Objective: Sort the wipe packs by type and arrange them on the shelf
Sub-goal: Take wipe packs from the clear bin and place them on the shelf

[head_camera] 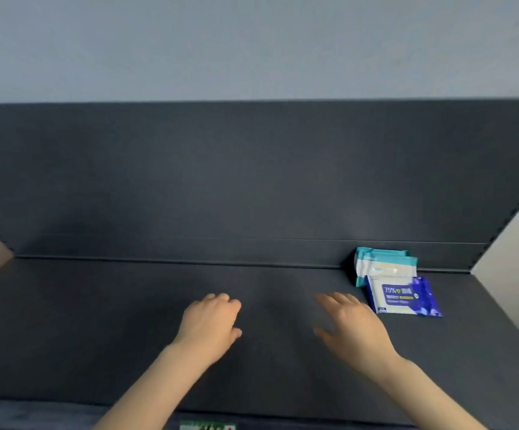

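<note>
Over a dark shelf [127, 336], the right hand [352, 328], fingers spread and empty, lies just left of a blue 75% alcohol wipe pack [405, 296] overlapping two teal packs [382, 263] behind, the loosely curled left hand [210, 325] farther away.

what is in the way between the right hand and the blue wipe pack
Nothing visible. The right hand is just left of the blue pack; the teal packs lie behind that pack, off the path.
</note>
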`<state>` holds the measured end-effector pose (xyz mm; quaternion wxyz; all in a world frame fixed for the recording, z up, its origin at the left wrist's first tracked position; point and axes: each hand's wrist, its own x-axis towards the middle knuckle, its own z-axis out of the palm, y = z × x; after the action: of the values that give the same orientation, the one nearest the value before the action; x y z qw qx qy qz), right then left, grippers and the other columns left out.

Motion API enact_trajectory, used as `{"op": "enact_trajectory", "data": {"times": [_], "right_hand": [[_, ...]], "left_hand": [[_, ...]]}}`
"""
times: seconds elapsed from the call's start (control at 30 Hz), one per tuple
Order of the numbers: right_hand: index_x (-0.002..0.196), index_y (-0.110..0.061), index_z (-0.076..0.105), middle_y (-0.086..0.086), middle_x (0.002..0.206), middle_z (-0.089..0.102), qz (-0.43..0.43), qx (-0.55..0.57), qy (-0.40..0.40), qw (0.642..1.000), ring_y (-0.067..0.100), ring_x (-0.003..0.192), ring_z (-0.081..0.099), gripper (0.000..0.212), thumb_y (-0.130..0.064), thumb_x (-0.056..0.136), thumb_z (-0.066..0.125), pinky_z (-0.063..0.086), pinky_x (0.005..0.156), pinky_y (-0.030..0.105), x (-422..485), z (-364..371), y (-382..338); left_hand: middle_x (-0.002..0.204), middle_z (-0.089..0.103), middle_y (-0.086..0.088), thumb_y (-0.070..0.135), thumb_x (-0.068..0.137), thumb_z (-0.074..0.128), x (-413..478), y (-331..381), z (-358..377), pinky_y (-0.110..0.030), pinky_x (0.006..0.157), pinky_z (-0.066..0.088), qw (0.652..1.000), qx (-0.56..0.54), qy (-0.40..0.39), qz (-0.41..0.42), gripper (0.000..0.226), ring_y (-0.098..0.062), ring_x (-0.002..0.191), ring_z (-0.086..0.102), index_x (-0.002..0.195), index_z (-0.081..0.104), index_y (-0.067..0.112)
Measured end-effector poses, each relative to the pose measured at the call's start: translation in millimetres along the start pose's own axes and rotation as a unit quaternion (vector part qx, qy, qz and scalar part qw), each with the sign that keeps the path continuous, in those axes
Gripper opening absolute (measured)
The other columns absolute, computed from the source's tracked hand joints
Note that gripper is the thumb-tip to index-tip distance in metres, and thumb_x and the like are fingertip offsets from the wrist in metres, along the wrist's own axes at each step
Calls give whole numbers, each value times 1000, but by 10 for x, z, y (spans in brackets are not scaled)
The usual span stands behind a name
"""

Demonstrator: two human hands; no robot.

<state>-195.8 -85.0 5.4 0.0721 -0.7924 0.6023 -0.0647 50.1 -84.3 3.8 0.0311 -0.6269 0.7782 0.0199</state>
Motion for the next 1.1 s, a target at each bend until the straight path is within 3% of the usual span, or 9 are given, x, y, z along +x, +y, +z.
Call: {"op": "enact_trajectory", "data": {"times": [0.17, 0.43, 0.67, 0.77, 0.87, 0.97, 1.1], "right_hand": [[136, -30, 42, -10, 133, 50, 61, 0, -2, 998, 17, 121, 45, 54, -36, 85, 57, 41, 93, 28, 46, -74, 853], [145, -29, 28, -7, 154, 27, 91, -30, -61, 994, 19, 140, 26, 63, -35, 90, 57, 29, 111, 35, 317, -113, 1915], [134, -28, 44, -4, 128, 49, 74, -15, -108, 991, 17, 118, 43, 63, -46, 79, 67, 38, 97, 31, 260, -11, 2172], [126, -26, 49, -3, 122, 51, 77, 20, -110, 991, 16, 114, 45, 58, -45, 75, 71, 41, 89, 29, 203, -7, 2220], [126, -27, 47, -5, 122, 51, 79, 42, -95, 991, 15, 113, 47, 59, -41, 76, 72, 43, 89, 28, 142, 2, 2218], [124, -28, 45, -10, 123, 56, 79, 51, -86, 992, 11, 111, 52, 54, -41, 78, 71, 44, 91, 27, 82, 10, 2210], [124, -30, 43, -11, 123, 57, 91, 52, -74, 992, 11, 109, 54, 52, -41, 81, 68, 42, 91, 26, 21, 12, 2194]], "left_hand": [[120, 57, 3, 41, 92, 55, 547, 602, -45, -34, 85, 47, 998, 15, -11, 52, 38, -19, 112, 53, 124, 53, 22], [127, 53, 3, 28, 94, 53, 1437, 1696, -149, -38, 89, 48, 990, -42, 31, 130, 38, -19, 120, 46, 130, 49, 21], [139, 43, 0, 17, 91, 54, 1904, 2242, -48, -38, 93, 47, 985, -35, 53, 163, 43, -19, 127, 39, 133, 45, 16], [139, 42, 0, 22, 91, 55, 2006, 2382, 76, -39, 93, 45, 987, -26, 41, 155, 49, -20, 127, 40, 137, 39, 16], [136, 49, -4, 39, 94, 52, 2073, 2458, 217, -40, 93, 43, 995, -38, -18, 89, 56, -24, 123, 47, 142, 33, 17], [131, 52, -5, 50, 94, 47, 2100, 2429, 330, -38, 90, 44, 995, -67, -73, 27, 52, -23, 119, 49, 134, 43, 17], [128, 45, -4, 58, 87, 54, 2118, 2359, 332, -38, 92, 41, 994, -67, -79, 27, 59, -22, 118, 42, 130, 47, 19]]}}
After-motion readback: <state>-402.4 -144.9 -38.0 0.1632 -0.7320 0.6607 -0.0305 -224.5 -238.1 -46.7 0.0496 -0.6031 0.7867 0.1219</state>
